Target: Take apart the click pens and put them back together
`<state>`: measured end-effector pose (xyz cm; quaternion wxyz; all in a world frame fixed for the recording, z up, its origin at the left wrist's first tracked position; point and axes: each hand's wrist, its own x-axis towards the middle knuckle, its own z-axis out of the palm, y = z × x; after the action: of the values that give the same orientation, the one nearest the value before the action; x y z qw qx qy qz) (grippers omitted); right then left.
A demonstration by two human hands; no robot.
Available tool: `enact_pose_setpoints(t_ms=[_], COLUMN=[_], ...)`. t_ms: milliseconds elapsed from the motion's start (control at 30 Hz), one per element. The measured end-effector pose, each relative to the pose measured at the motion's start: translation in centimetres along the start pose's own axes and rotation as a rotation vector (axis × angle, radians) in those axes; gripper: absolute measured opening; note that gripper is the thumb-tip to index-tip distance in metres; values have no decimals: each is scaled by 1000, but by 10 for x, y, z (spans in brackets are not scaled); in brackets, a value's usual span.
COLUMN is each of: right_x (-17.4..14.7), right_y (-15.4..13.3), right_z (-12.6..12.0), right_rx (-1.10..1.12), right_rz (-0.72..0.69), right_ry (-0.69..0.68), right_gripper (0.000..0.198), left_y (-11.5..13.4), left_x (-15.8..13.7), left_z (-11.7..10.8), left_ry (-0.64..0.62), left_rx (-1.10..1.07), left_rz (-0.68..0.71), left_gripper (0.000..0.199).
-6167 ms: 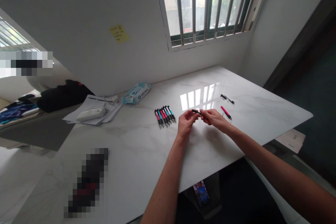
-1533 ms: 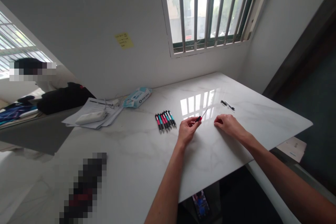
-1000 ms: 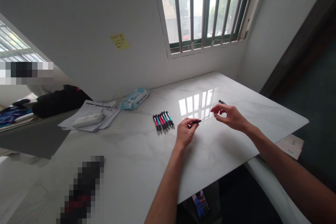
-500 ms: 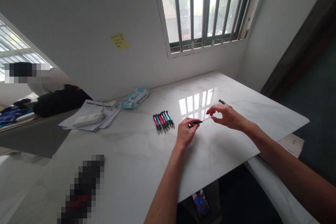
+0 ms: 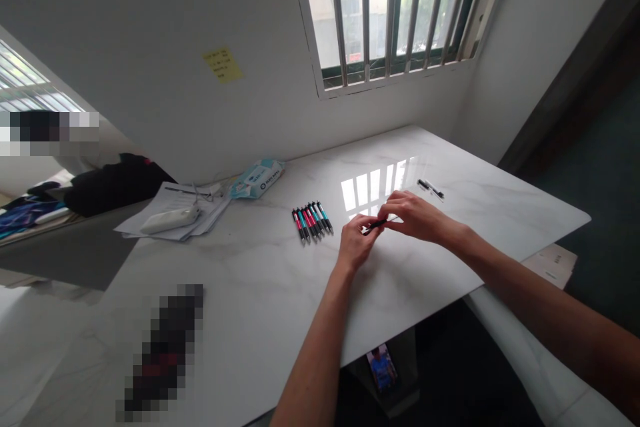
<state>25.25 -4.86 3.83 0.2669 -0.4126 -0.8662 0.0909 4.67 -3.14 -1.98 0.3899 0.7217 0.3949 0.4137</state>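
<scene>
My left hand, closed, grips a slim black pen part over the marble-look table. My right hand is also closed, its thumb and fingertips pinching the far end of that same pen part. A thin pale piece, perhaps a refill, shows under the right fingers; most of it is hidden. To the left lies a row of several pens with red or teal barrels and black grips. Beyond my right hand lie loose black and clear pen pieces.
The marble-look table carries a pack of wipes and papers with a white device on top. A blurred dark object is front left. A phone lies below the table's edge. Another person sits far left.
My right hand has moved left along the thin piece to meet the black pen part beside my left hand. The loose pieces behind it are now uncovered. The view has shifted slightly.
</scene>
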Motion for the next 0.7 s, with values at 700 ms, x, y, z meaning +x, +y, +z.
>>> enact_pose_setpoints(t_ms=[700], right_x=[-22], right_y=[34], right_z=[8], right_rx=[902], right_rz=[498], right_ry=[571], right_gripper=[43], left_y=[-1], left_x=[4], left_z=[-6], left_ry=[208], left_rx=[70], left_rz=[-55], left_gripper=[11])
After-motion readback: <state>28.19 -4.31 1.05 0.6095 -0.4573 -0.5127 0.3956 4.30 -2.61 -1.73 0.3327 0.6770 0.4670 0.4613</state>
